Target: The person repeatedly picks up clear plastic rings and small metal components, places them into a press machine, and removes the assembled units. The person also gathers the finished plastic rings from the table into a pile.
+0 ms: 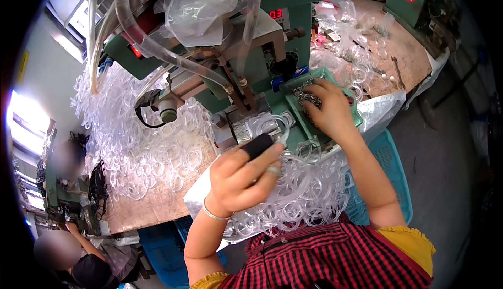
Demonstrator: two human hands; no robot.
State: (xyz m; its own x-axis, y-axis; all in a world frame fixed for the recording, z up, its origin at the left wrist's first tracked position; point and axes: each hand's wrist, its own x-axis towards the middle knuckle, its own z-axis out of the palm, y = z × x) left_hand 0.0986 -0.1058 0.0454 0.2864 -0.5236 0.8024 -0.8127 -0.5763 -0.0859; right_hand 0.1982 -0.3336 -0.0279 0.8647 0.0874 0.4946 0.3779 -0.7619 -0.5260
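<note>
A clear plastic tubing loop (285,128) rests at the fingertips of my left hand (241,179), beside the metal work plate (246,129) of a green press. The left fingers close on it, and a black sleeve (258,146) covers one of them. To the right, my right hand (329,112) reaches into a green tray (354,110) with curled fingers. Its fingertips are among small metal parts (308,98). Whatever they pinch there is too small and hidden to make out. Several clear loops (298,189) lie heaped below both hands, against my checked apron.
Clear tubes and a clear bag (201,8) hang over the press. A large pile of clear loops (152,142) covers the table's left. On the right bench (414,61) lie a wrench (398,73) and bags of parts. A blue basket (390,168) stands below. Another person (94,260) works at far left.
</note>
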